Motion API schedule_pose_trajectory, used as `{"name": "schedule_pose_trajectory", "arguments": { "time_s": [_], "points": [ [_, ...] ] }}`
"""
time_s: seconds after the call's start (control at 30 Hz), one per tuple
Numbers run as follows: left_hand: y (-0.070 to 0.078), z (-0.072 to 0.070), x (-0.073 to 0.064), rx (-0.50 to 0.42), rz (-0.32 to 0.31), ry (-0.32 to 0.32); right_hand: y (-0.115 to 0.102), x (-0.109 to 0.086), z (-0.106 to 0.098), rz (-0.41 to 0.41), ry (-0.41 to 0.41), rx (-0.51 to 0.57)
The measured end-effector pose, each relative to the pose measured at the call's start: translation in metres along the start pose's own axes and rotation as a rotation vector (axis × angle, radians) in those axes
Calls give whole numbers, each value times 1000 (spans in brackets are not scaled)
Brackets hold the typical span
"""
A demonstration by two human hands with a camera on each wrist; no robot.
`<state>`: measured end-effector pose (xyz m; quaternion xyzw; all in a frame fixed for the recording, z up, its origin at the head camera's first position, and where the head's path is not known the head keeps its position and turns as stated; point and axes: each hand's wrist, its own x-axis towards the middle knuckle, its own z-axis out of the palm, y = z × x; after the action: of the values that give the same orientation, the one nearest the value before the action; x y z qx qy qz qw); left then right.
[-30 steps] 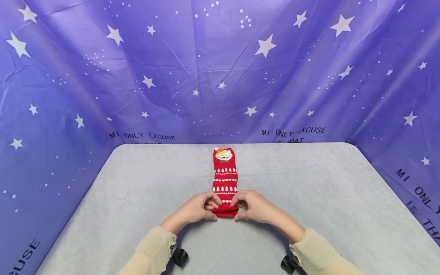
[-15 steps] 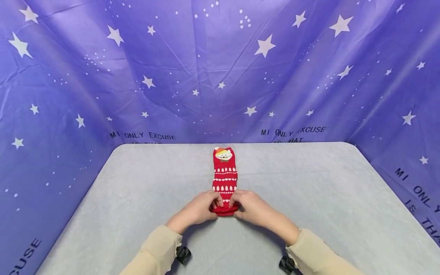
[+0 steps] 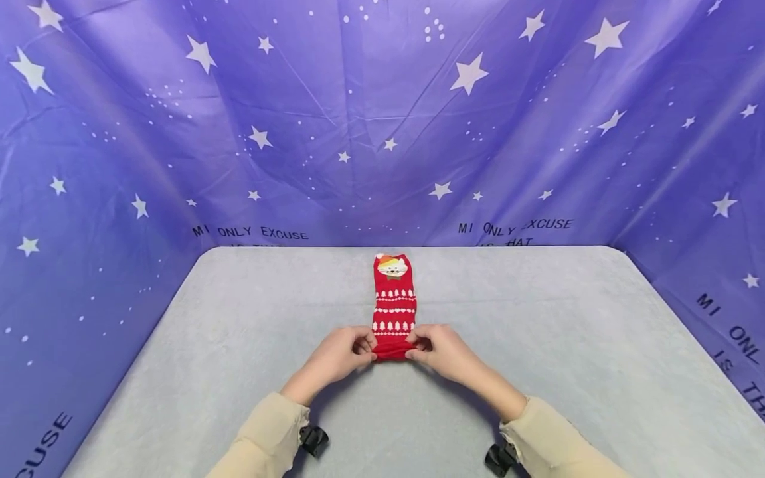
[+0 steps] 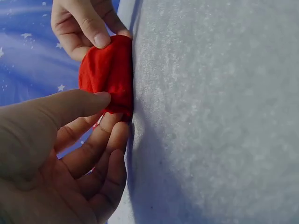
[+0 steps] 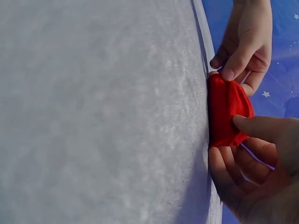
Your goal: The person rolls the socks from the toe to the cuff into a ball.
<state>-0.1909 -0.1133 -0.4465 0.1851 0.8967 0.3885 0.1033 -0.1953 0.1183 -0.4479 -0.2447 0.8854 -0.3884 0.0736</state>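
A red sock (image 3: pixel 394 312) with white tree patterns and a cat face in an orange hat lies lengthwise on the table, its face end toward the back. The near end is folded up into a plain red roll. My left hand (image 3: pixel 337 355) pinches the left side of that roll between thumb and fingers. On the opposite side my right hand (image 3: pixel 448 352) pinches it the same way. Close up in the left wrist view, the rolled red fabric (image 4: pixel 107 70) bulges between both thumbs. The right wrist view shows the left thumb on top of the fold (image 5: pixel 229 107).
A grey cloth-like surface covers the table (image 3: pixel 269 292). Behind and on both sides hangs a purple curtain (image 3: pixel 382 79) with white stars and lettering. Black wrist cameras (image 3: pixel 313 440) sit below the beige sleeves (image 3: pixel 263 431).
The sock's near end has been rolled farther from me, so the sock is shorter now. Both hands have moved slightly forward with the fold. The head view has shifted a little.
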Motion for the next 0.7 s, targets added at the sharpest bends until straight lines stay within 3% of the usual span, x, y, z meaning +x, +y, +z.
{"name": "schedule_pose_trajectory", "arguments": {
  "time_s": [0.1,0.23,0.47,0.7],
  "points": [
    [-3,1,2,-63,-14,28,1,2,0,60,10,76],
    [-4,1,6,-91,-38,83,3,5,1,130,44,102],
    [2,3,9,29,-85,160,2,10,4,195,115,38],
    [3,9,15,116,-52,207,-1,16,8,221,195,-42]
  ]
}}
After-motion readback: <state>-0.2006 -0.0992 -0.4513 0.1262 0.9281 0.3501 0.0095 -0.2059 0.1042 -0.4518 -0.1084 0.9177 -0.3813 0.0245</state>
